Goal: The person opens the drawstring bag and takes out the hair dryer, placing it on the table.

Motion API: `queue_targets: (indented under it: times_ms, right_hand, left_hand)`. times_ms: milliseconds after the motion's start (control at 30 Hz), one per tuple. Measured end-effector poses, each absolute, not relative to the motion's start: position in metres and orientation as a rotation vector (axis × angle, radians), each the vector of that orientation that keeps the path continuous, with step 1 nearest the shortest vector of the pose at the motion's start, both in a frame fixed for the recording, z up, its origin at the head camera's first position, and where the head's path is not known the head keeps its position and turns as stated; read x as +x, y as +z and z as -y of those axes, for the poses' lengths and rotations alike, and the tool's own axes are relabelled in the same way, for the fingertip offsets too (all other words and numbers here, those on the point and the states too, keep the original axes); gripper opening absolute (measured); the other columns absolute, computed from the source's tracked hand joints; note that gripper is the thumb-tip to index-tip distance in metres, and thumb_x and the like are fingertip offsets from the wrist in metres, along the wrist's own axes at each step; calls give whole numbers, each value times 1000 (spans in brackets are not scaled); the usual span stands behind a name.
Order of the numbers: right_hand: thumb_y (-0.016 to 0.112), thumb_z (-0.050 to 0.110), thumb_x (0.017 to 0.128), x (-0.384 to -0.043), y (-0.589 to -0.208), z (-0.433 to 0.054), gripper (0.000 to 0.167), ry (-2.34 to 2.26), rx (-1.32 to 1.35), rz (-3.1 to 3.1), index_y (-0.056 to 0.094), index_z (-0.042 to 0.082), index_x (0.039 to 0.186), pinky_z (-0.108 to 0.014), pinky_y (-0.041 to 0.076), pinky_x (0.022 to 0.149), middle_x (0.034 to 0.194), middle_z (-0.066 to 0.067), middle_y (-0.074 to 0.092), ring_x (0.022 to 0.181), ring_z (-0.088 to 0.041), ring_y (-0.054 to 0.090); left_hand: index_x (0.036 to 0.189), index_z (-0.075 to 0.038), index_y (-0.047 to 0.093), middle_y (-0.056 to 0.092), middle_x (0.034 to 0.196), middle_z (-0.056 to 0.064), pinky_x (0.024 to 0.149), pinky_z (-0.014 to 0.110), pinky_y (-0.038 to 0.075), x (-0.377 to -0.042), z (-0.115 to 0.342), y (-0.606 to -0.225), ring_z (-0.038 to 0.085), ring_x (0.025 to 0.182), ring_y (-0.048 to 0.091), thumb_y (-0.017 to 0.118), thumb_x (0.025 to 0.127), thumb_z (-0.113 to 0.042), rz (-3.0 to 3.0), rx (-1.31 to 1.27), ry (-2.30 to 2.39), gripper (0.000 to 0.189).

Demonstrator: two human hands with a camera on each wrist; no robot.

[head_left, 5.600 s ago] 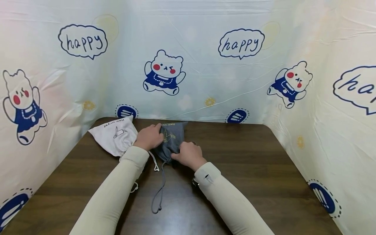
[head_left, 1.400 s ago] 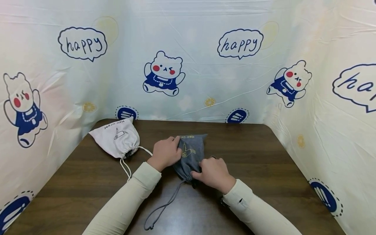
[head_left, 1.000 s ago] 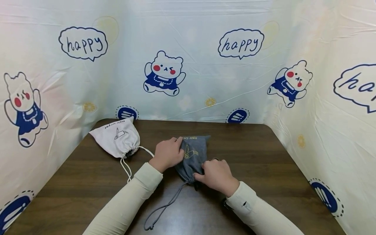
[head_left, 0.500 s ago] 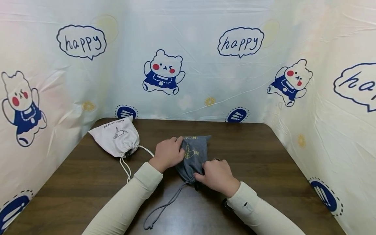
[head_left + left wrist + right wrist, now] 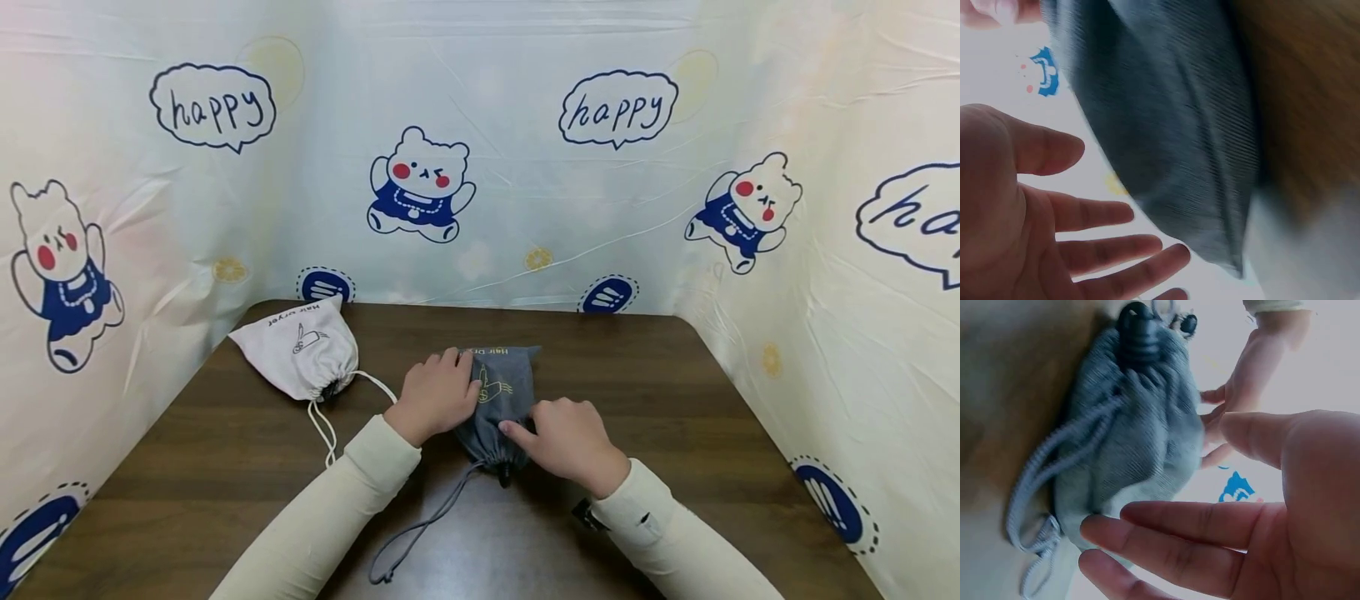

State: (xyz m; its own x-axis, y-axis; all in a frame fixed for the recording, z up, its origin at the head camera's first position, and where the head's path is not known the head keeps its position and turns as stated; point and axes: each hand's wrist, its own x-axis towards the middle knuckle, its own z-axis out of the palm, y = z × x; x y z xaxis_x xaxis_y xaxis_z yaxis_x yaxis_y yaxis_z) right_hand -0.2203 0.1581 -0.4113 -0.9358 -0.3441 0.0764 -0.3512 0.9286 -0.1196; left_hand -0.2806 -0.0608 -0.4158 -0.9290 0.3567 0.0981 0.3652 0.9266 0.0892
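Observation:
A grey drawstring pouch [image 5: 510,400] with yellow "Hair Dryer" print lies at mid-table, its gathered mouth toward me. Its dark cord lock [image 5: 1140,334] shows in the right wrist view. My left hand [image 5: 437,396] is at the pouch's left side; in the left wrist view its fingers [image 5: 1113,256] are straight and spread beside the cloth. On the other side is my right hand [image 5: 566,442], thumb over the pouch's edge, with fingers [image 5: 1172,547] extended along the cloth in the right wrist view. A white drawstring pouch [image 5: 300,354] with similar print lies to the left.
Both pouches lie on a dark wooden table [image 5: 660,400]. The grey cord [image 5: 427,525] trails toward the near edge, and the white cord [image 5: 322,433] extends beside my left forearm. A patterned curtain [image 5: 510,208] surrounds the table's back and sides.
The grey pouch has shifted right and nearer, away from the white pouch, with both hands on it. In the last half second, my right hand has loosened and drawn back slightly to the right.

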Motion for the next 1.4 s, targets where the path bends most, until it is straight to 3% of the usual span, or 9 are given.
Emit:
queue_targets:
  times_ms: [100,200,300,367,500,700,867,1167,1400]
  right_hand:
    - [53,64,100,-220,-405,-161,58,250,534,3024,57,25,58,-35,36,46,49,6,48,46,-13,45]
    - [57,60,100,-220,-402,-163,54,295,529,3018,57,25,59,-34,33,44,49,7,44,45,-13,45]
    - [61,51,100,-219,-401,-165,51,331,536,3036,55,24,56,-33,30,41,48,8,41,44,-14,44]
    - [64,43,97,-218,-401,-166,47,343,562,3062,53,24,56,-32,30,41,48,9,41,44,-13,44]
    - [71,34,87,-216,-403,-168,34,328,672,3111,55,24,59,-33,32,42,51,10,45,46,-12,45]
    - [85,37,75,-216,-409,-168,32,232,773,3145,58,26,62,-35,39,45,57,9,52,54,-12,49]
    - [92,45,69,-221,-417,-166,41,214,754,3140,57,27,60,-35,40,46,58,9,52,56,-11,49]
    - [88,36,74,-224,-422,-161,41,203,788,3088,53,25,57,-31,37,43,53,9,49,50,-10,47]
    - [86,43,76,-221,-418,-161,38,232,799,3085,55,26,65,-32,38,44,57,9,51,52,-10,48]
  left_hand:
    - [136,-6,62,62,129,15,85,48,57,-273,55,-408,29,103,66,46,108,-42,2942,-622,-127,48]
    - [103,-10,70,65,96,9,59,40,53,-264,51,-401,21,69,60,50,107,-34,2913,-748,-175,32]
    - [68,-19,58,49,63,-3,47,32,38,-256,49,-395,12,49,42,56,101,-24,2909,-954,-233,33]
    - [56,-23,43,30,52,-9,46,29,27,-250,49,-392,9,46,27,59,95,-19,2916,-1098,-255,43]
    - [51,-25,34,21,49,-14,45,28,25,-239,47,-392,7,48,23,69,82,-20,2882,-1247,-183,48]
    - [63,-24,59,56,59,-7,48,37,48,-235,41,-416,15,52,55,86,73,-51,2805,-1169,65,40]
    - [67,-24,64,60,62,-5,49,39,51,-236,40,-426,18,55,59,89,68,-61,2752,-1133,98,45]
    - [63,-24,59,57,59,-6,46,38,47,-239,40,-423,17,52,55,87,70,-55,2694,-1146,125,42]
    - [60,-24,55,56,58,-5,46,39,47,-239,41,-422,18,52,56,85,70,-45,2694,-1143,115,38]
